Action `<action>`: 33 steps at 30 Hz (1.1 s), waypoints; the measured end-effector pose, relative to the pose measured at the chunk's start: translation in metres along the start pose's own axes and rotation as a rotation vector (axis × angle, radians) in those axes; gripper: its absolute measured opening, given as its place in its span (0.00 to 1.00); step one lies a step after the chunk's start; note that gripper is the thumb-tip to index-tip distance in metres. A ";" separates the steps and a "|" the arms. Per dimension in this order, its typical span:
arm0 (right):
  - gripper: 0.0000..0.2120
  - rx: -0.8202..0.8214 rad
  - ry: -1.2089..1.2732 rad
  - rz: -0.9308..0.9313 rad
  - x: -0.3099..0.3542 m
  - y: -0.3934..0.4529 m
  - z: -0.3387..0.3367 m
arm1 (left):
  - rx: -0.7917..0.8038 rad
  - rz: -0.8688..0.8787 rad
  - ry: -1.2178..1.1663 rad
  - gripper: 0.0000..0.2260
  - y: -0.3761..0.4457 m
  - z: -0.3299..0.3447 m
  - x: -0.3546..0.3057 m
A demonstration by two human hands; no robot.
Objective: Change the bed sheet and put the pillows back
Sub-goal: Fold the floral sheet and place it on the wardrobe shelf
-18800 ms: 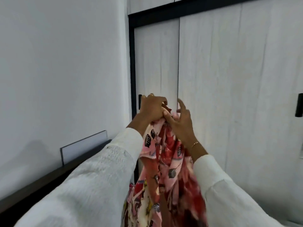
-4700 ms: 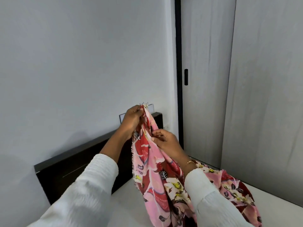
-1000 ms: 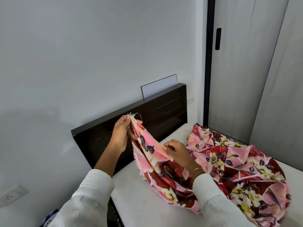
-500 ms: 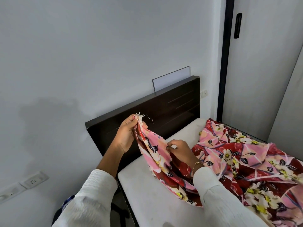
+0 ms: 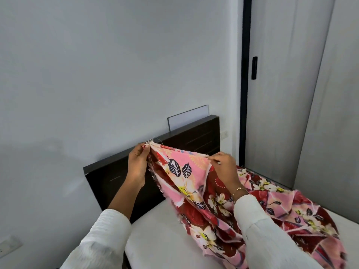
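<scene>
A pink-and-red floral sheet [image 5: 196, 183] with dark leaves, white mattress [image 5: 165, 235], dark brown headboard [image 5: 108, 179].

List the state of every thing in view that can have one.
Floral bed sheet: bunched, not yet spread, one edge lifted.
Left hand: pinches the sheet's frayed corner.
Right hand: pinches the sheet's top edge.
Mattress: bare, partly under the sheet.
Wardrobe door: closed.

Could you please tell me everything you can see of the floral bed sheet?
The floral bed sheet looks like thin woven cloth, pink and dark red with white flowers and dark leaves, its edge frayed. The left hand pinches a corner, the right hand pinches the top edge. The rest lies bunched on the bare white mattress.
</scene>
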State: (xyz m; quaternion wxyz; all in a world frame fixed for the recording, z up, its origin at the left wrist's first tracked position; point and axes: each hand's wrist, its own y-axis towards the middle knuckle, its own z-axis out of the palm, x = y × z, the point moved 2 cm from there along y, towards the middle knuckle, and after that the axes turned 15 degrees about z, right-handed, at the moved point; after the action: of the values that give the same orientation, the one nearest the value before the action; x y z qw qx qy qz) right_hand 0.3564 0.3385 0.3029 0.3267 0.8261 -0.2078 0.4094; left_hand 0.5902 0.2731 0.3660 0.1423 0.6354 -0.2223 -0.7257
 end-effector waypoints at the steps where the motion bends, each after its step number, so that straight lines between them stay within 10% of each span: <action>1: 0.08 0.047 -0.001 -0.005 0.002 0.003 -0.003 | -0.028 0.016 -0.007 0.09 0.003 0.004 -0.003; 14: 0.11 -0.065 -0.394 0.182 0.014 0.046 -0.065 | 0.063 0.239 0.347 0.07 0.027 0.051 -0.016; 18: 0.08 -0.234 -0.554 0.004 0.105 0.103 -0.122 | -0.073 0.156 -0.010 0.08 0.070 0.080 -0.060; 24: 0.09 -0.679 0.038 -0.420 0.313 0.129 -0.219 | -0.312 0.339 -0.485 0.15 0.173 0.105 -0.209; 29: 0.12 -0.552 -0.606 -0.394 0.373 0.132 -0.244 | -0.384 0.399 -0.260 0.08 0.227 0.085 -0.257; 33: 0.12 -0.871 -0.311 -0.514 0.407 0.118 -0.267 | -0.413 0.538 -0.359 0.11 0.228 0.069 -0.313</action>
State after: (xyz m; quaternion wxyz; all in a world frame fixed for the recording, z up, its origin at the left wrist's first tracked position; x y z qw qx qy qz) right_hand 0.3754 0.4145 0.7977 0.6947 0.6893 -0.1953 0.0644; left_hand 0.5524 0.2397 0.7561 0.4114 0.3751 -0.2517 -0.7916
